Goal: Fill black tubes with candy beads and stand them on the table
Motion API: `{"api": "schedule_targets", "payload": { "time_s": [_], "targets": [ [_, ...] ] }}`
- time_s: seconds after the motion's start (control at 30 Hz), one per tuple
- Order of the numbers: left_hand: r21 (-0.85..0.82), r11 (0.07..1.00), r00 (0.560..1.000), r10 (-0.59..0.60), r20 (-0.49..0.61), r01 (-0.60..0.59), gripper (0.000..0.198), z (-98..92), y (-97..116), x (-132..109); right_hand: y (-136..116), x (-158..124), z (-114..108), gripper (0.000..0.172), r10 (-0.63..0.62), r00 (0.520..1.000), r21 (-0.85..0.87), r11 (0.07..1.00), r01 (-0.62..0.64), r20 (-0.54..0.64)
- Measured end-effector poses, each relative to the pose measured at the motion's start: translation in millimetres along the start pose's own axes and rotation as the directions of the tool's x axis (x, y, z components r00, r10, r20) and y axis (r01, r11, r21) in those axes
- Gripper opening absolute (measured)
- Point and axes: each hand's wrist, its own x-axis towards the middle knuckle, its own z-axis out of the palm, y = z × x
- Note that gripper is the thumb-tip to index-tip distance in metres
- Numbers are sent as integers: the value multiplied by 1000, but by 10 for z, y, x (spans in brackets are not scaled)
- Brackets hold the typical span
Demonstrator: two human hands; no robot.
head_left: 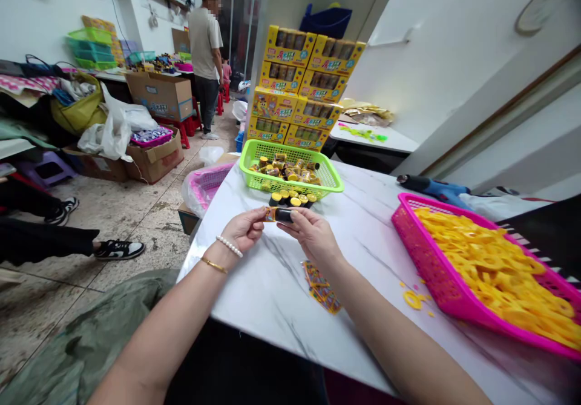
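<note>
In front of me, both hands meet at a small black cylinder [284, 215]. A yellow printed sleeve [270, 214] shows at its left end. My left hand [247, 228] pinches the sleeve's end; my right hand [312, 230] grips the cylinder's right end between thumb and fingers. Whether the sleeve goes around the cylinder or only touches it, I cannot tell. Just beyond stand several black cylinders with yellow caps [295, 201]. Behind them, a green basket [334, 182] holds many wrapped yellow-and-black cylinders [290, 169]. Flat printed sleeves [321, 287] lie on the table by my right forearm.
A pink basket [411, 235] of yellow plastic rings [494, 272] stands on the marbled table [272, 296] at right, near a blue heat gun [433, 190]. Yellow boxes [295, 105] are stacked behind. A person [206, 54] stands farther back; another's legs [54, 229] show at left.
</note>
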Motion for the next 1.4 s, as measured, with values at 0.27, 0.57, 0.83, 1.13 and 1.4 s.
{"api": "schedule_targets", "payload": {
  "time_s": [0.27, 0.57, 0.83, 1.13, 1.4],
  "targets": [
    [1, 1000, 1000, 4, 14, -4, 12, 15, -25, -29, -7, -47, 78, 44, -152, 988, -227, 963, 144, -20],
    [251, 932, 955, 287, -75, -261, 33, -3, -96, -35, 20, -91, -18, 35, -433, 901, -436, 806, 401, 27],
    [383, 908, 981, 123, 148, -171, 55, -34, -116, -29, -59, -66, -183, 32, -409, 866, -475, 724, 501, 289],
    [391, 903, 978, 115, 176, -177, 54, -40, -154, -16, -38, -153, -229, 14, -574, 712, -632, 386, 671, 405],
    [464, 865, 976, 120, 181, -192, 59, -30, -178, -10, 54, -157, -220, 18, -507, 799, -568, 572, 592, 323]
  ]
}}
